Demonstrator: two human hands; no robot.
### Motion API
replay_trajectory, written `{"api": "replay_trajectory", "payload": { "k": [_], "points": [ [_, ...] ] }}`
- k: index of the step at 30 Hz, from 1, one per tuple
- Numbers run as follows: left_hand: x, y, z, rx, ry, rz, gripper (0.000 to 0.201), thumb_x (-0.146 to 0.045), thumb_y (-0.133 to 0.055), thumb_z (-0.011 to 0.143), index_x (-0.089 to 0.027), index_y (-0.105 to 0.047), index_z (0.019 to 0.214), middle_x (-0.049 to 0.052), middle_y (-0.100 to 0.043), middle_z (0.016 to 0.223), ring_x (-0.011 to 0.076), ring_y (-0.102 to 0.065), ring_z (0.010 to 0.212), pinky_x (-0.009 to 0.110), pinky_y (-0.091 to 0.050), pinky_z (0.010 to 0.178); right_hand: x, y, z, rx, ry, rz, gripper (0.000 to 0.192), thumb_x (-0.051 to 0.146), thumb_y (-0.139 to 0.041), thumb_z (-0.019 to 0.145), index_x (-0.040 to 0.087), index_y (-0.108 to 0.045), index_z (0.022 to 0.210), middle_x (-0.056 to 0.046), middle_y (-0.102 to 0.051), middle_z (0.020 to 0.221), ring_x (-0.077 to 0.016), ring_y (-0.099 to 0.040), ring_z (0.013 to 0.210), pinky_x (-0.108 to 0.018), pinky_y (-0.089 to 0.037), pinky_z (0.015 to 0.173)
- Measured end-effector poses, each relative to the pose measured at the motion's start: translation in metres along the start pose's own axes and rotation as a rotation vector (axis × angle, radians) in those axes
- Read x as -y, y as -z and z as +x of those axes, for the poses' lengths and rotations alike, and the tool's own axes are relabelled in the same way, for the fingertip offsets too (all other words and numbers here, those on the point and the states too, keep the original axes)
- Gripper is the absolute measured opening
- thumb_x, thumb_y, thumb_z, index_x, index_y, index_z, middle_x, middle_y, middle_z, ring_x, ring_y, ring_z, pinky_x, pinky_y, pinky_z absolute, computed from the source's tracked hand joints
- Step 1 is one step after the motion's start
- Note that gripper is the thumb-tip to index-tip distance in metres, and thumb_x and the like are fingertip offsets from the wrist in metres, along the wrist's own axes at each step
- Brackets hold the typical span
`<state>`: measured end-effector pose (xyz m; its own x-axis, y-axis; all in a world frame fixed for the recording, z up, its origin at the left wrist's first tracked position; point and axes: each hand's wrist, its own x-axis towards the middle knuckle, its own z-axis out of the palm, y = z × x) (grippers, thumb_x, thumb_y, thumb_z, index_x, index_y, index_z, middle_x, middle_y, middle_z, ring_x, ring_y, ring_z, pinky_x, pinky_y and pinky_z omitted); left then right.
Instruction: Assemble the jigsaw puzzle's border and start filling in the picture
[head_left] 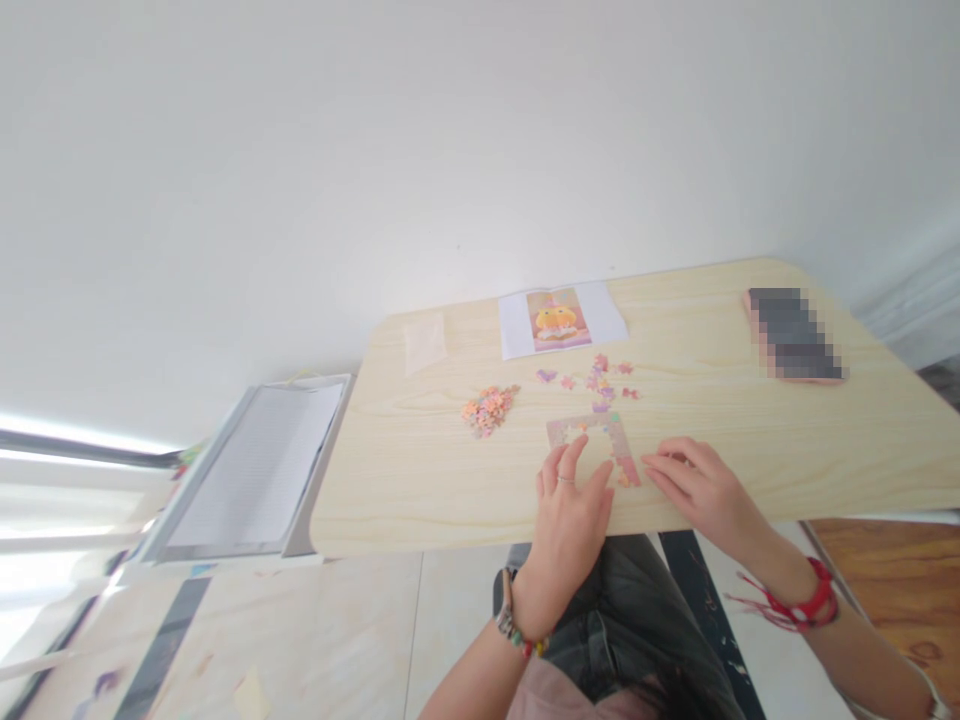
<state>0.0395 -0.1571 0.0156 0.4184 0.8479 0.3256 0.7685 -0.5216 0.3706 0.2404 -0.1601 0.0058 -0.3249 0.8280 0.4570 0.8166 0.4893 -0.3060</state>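
A partly assembled jigsaw frame (589, 432) lies near the front edge of the light wooden table (420, 470). My left hand (570, 510) rests flat on the table over the frame's lower left, fingers spread on it. My right hand (694, 485) lies flat just right of the frame, fingertips touching its right edge. A heap of loose pieces (489, 408) sits to the left. Several scattered pieces (600, 382) lie behind the frame. A reference picture (559, 318) on white paper lies at the back.
A phone (795, 335) lies at the back right of the table. A small clear bag (425, 342) rests at the back left. Left of the table stands a grey tray with a white sheet (251, 470). White wall lies behind.
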Motion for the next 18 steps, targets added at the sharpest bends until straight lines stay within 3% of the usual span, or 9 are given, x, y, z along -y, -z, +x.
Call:
{"api": "replay_trajectory", "payload": {
  "k": [5,9,18],
  "points": [
    [0.024,0.010,-0.008,-0.064,0.122,0.114,0.030,-0.016,-0.054,0.083,-0.023,-0.057,0.112,0.011,-0.034,0.130,0.0295,-0.035,0.114,0.051,-0.044,0.091,-0.021,-0.001,0.019,0.184,-0.046,0.116,0.031,0.029,-0.046,0.088,0.021,-0.058,0.116,-0.009,-0.053,0.103,-0.0183,-0.057,0.082,-0.035,-0.049,0.078],
    [0.040,0.011,-0.012,-0.086,0.206,0.219,0.032,-0.021,-0.059,0.081,-0.027,-0.059,0.113,0.010,-0.036,0.130,0.0306,-0.037,0.113,0.051,-0.046,0.088,-0.027,-0.005,0.030,0.306,-0.046,0.161,0.036,0.032,-0.045,0.088,0.026,-0.054,0.122,-0.008,-0.053,0.105,-0.0195,-0.058,0.087,-0.036,-0.050,0.078],
    [0.044,0.008,-0.007,-0.035,0.239,0.262,0.034,-0.026,-0.063,0.079,-0.034,-0.061,0.112,0.009,-0.036,0.133,0.0315,-0.037,0.117,0.050,-0.046,0.088,-0.028,-0.010,0.029,0.306,-0.037,0.180,0.033,0.032,-0.047,0.087,0.023,-0.057,0.118,-0.010,-0.056,0.104,-0.0207,-0.058,0.088,-0.038,-0.050,0.078]
  ]
}}
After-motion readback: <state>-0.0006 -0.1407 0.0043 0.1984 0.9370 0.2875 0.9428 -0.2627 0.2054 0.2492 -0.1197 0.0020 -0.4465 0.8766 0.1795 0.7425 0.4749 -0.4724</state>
